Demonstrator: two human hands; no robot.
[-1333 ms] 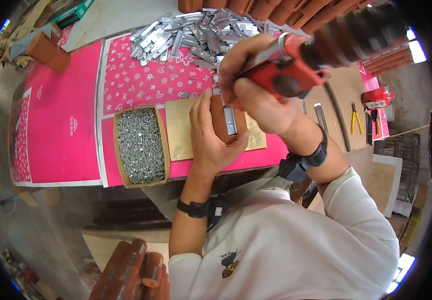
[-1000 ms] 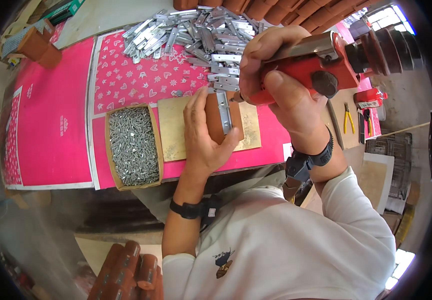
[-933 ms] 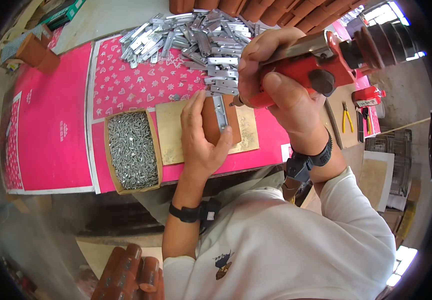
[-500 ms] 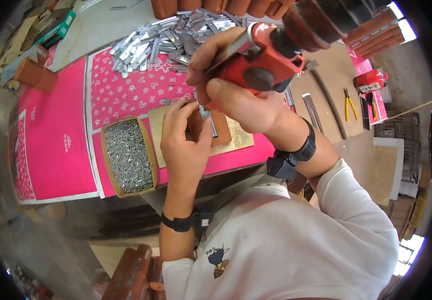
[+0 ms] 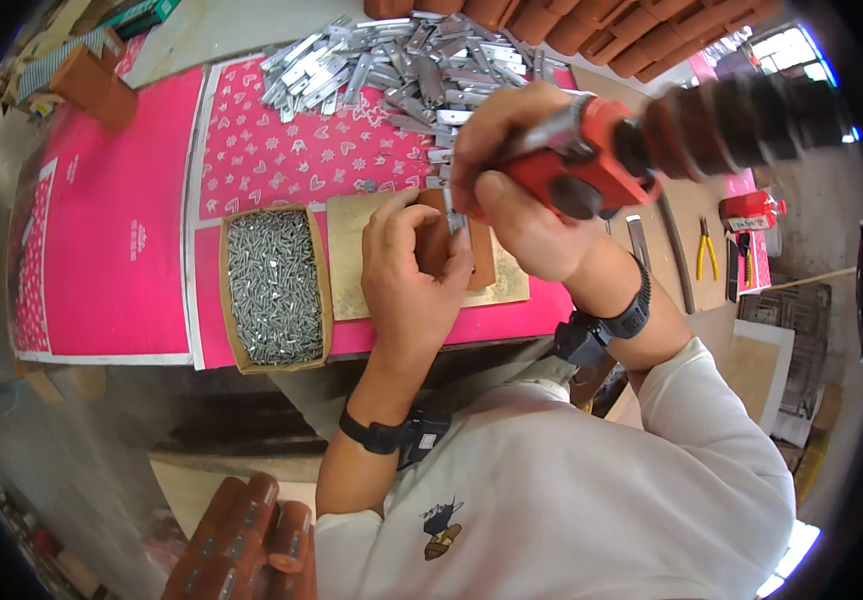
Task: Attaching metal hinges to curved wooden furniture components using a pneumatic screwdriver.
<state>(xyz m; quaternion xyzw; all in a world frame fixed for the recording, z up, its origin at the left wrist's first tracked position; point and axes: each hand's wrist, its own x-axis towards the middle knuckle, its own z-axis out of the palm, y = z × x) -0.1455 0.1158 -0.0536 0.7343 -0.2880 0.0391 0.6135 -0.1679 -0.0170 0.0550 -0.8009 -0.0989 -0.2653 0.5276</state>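
Observation:
My left hand (image 5: 412,275) is closed around a reddish-brown hollow piece (image 5: 483,262), thumb and fingers at its opening. This piece rests on a pale wooden board (image 5: 351,265) at the table's front edge. A small silver metal plate (image 5: 455,212) lies along the piece beside my left fingertips. Above it, my right hand (image 5: 542,225) grips a red power tool (image 5: 607,140) with a ribbed black end, blurred by motion. The tool's working tip is hidden behind my right hand, so contact with the plate cannot be made out.
Left of the board stands a cardboard box (image 5: 225,310) full of screws. Silver metal plates (image 5: 352,75) are heaped behind it on the pink table cover (image 5: 152,220). Brown pieces (image 5: 592,30) line the back. Yellow-handled pliers (image 5: 707,255) and a red bottle (image 5: 752,212) lie right.
The view has shifted, so the table's contents appear farther right and higher. My right hand still holds the red tool, and my left hand stays around the brown piece.

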